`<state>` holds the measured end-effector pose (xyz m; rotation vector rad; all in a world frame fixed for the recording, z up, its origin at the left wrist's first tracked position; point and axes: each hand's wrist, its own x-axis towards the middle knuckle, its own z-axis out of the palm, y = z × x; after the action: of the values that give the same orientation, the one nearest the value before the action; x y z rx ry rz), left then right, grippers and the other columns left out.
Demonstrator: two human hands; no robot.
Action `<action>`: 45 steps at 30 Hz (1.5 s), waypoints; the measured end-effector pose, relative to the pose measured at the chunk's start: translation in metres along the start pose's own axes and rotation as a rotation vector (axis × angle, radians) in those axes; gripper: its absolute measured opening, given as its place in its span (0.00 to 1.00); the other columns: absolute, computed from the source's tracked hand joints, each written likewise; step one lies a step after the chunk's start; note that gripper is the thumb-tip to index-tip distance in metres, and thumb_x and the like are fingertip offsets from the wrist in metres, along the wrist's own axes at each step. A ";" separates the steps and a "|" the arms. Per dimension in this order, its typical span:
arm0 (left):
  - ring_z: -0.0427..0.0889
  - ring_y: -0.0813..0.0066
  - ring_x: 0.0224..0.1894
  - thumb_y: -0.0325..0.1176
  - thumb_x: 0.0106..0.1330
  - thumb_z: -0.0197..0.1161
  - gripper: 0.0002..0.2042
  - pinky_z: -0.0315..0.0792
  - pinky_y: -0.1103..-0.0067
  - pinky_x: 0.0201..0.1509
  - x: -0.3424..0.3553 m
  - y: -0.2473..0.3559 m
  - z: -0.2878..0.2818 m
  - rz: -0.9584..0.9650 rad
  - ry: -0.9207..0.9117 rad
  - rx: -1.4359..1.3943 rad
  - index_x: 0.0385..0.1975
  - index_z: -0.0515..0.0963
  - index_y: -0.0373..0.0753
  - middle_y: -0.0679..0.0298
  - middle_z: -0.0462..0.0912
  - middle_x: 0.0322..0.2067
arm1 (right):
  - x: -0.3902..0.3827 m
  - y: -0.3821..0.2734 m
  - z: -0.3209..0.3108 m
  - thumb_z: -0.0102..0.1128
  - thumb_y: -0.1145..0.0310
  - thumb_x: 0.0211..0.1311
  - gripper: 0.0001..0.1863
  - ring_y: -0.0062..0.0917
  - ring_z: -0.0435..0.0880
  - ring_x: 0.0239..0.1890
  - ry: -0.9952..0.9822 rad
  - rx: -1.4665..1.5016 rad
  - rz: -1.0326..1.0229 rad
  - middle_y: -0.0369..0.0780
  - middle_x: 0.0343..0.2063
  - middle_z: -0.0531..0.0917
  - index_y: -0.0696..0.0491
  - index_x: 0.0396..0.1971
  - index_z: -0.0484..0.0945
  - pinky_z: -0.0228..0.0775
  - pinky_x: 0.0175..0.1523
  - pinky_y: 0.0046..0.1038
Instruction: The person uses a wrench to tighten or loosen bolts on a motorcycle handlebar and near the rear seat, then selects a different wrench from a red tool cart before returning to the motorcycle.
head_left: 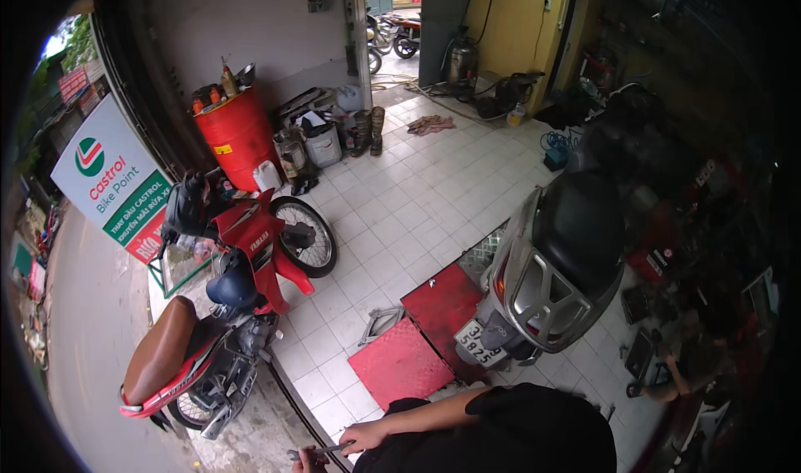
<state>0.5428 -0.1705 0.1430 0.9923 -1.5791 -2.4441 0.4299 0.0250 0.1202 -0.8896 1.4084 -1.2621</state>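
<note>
Near the bottom edge, my right hand is closed round one end of a metal wrench. My bare right forearm reaches leftward from a black sleeve. The wrench lies nearly level, its open jaw pointing left. Under that jaw end is my left hand, fingers closed against the tool and mostly cut off by the picture's edge. A red metal plate on the tiles is just beyond my hands, joined to a darker red lift platform.
A silver scooter stands right of the platform. At left is a red motorbike with a brown seat. A grey metal stand lies by the plate. Far back are a red drum and boots. Another person's arm shows at right.
</note>
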 end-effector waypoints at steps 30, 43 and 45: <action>0.77 0.71 0.35 0.40 0.69 0.55 0.10 0.70 0.74 0.45 0.808 0.161 0.916 -0.635 -0.777 -0.011 0.41 0.77 0.43 0.65 0.81 0.30 | -0.144 -0.078 -1.011 0.60 0.56 0.63 0.18 0.16 0.76 0.34 0.992 0.936 -0.162 0.33 0.30 0.78 0.55 0.42 0.77 0.69 0.37 0.20; 0.82 0.71 0.31 0.38 0.70 0.54 0.17 0.74 0.78 0.41 0.933 0.117 1.568 -0.291 -1.705 0.816 0.37 0.79 0.25 0.57 0.83 0.26 | -0.404 -0.050 -1.401 0.56 0.61 0.66 0.27 0.20 0.80 0.39 1.507 0.761 -0.338 0.40 0.42 0.81 0.51 0.63 0.64 0.73 0.41 0.23; 0.81 0.74 0.32 0.41 0.69 0.57 0.17 0.73 0.78 0.41 0.943 0.082 1.653 -0.294 -1.929 0.921 0.37 0.80 0.30 0.61 0.82 0.29 | -0.432 -0.036 -1.463 0.49 0.62 0.71 0.18 0.15 0.70 0.26 1.489 0.964 -0.649 0.31 0.24 0.70 0.53 0.56 0.68 0.65 0.32 0.20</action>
<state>-1.1286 0.7406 0.1990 -2.2301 -2.9541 -2.4573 -0.8945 0.7805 0.1696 0.5377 1.1319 -3.0356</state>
